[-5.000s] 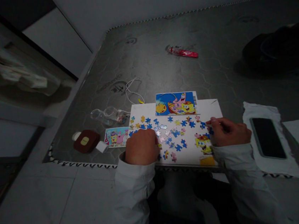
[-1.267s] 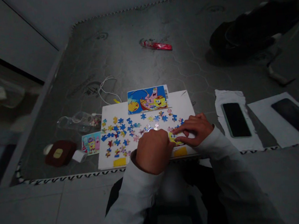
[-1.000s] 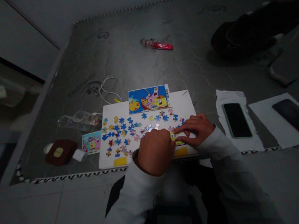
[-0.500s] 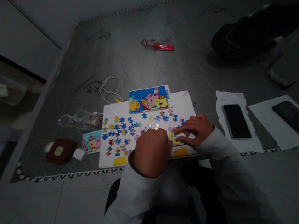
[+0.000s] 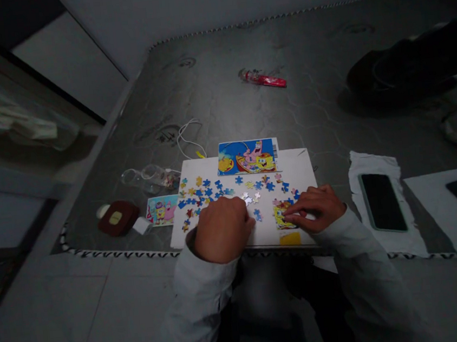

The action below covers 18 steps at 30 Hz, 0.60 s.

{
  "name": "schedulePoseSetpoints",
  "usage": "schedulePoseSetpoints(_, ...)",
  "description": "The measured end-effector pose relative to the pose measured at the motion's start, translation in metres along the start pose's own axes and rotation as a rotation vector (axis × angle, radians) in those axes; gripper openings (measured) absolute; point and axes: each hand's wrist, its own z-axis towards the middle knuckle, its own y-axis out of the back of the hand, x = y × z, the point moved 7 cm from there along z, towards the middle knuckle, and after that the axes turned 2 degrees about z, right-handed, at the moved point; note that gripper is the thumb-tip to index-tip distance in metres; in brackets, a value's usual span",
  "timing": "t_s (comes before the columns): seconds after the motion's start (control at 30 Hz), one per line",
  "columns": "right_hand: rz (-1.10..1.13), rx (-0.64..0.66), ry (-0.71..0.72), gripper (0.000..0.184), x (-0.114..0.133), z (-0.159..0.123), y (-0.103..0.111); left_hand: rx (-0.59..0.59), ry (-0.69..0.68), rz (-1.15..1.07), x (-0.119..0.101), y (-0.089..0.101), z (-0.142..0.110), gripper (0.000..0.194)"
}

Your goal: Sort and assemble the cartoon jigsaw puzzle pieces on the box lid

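My left hand (image 5: 222, 229) is curled, back upward, low over the white board (image 5: 255, 238). Its fingertips are hidden, and whether it holds anything does not show. Beside it on the board lies a blue jigsaw piece (image 5: 257, 215). My right hand (image 5: 320, 207) has thumb and forefinger drawn together on the joined jigsaw pieces (image 5: 281, 221), a small yellow cartoon section near the board's right side. The hand covers part of that section. Loose jigsaw pieces (image 5: 208, 189), mostly blue, are scattered over the board's left and middle.
A cartoon picture card (image 5: 247, 157) lies at the board's far edge. To the left are a second card (image 5: 162, 210), a white adapter (image 5: 142, 225), a brown case (image 5: 119, 218) and a clear plastic bottle (image 5: 153, 178). A phone (image 5: 382, 202) lies on white paper to the right.
The view has shifted, moving the scene rightward. My left hand has moved left relative to the board, uncovering a blue jigsaw piece. My right thumb and forefinger have come closer together over the joined section.
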Motion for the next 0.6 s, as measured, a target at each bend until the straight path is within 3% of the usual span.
schedulePoseSetpoints(0.27, 0.027, -0.169, -0.098, 0.028, -0.017, -0.010, 0.021, -0.014, -0.032, -0.034, 0.010, 0.004, -0.003, 0.021)
schedulePoseSetpoints(0.6, -0.007, -0.469, -0.457, 0.052, -0.033, -0.027, 0.026, 0.025, -0.003, -0.056, 0.036, 0.004, -0.003, 0.023)
